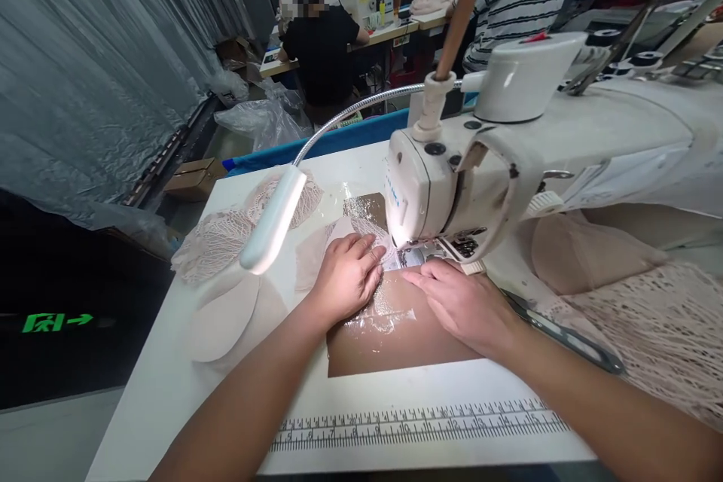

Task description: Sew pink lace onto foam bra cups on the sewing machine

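Observation:
A pale pink lace fabric piece (313,256) lies by the needle area of the white sewing machine (421,188). My left hand (350,275) rests on it, fingers stretched out and pressing it down to the left of the needle. On the right, my right hand (460,301) lies low on the shiny brown sheet (395,346), its index finger pointing toward the presser foot. The other fingers of that hand are partly curled, and nothing shows in them. The foot and needle are partly hidden by the machine head.
Lace pieces (218,241) and round beige cups (226,320) lie left. A lamp (274,222) hangs over the table. Dark-handled scissors (570,335) and more lace (638,316) lie right. A printed ruler (418,425) runs along the front. Two people sit farther back.

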Demonstrator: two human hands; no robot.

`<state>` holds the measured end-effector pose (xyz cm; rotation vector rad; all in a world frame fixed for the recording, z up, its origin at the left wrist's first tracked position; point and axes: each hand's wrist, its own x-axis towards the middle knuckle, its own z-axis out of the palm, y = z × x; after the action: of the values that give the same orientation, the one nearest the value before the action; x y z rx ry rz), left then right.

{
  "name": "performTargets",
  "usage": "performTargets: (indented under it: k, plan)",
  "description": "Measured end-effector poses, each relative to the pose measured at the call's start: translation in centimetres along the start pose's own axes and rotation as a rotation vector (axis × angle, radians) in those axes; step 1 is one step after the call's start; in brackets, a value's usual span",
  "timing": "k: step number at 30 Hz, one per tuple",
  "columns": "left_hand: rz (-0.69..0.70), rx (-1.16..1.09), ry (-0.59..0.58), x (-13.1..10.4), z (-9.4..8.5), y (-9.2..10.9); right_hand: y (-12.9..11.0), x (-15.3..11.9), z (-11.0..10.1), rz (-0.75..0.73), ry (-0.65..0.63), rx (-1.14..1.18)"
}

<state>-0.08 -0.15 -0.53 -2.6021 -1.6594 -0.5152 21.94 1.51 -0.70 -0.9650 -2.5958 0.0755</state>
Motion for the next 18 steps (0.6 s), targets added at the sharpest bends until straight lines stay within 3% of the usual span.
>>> performTargets:
  k: [9, 12, 15, 18]
  plan:
    - [-0.188, 0.093, 0.007, 0.1, -0.3, -1.2, 0.7, -0.2, 0.9, -0.042, 0.008, 0.028]
    - [-0.28, 0.127, -0.043, 0.0, -0.9, -1.3, 1.1, -0.5, 1.3, -0.055, 0.037, 0.041]
    - [-0.331, 0.143, -0.128, -0.5, -2.8, -1.0, 1.5, -0.7, 1.7, -0.058, 0.046, 0.07]
    - [-0.387, 0.15, -0.189, -2.4, -6.2, -1.2, 1.9, -0.7, 2.1, -0.069, 0.028, 0.093]
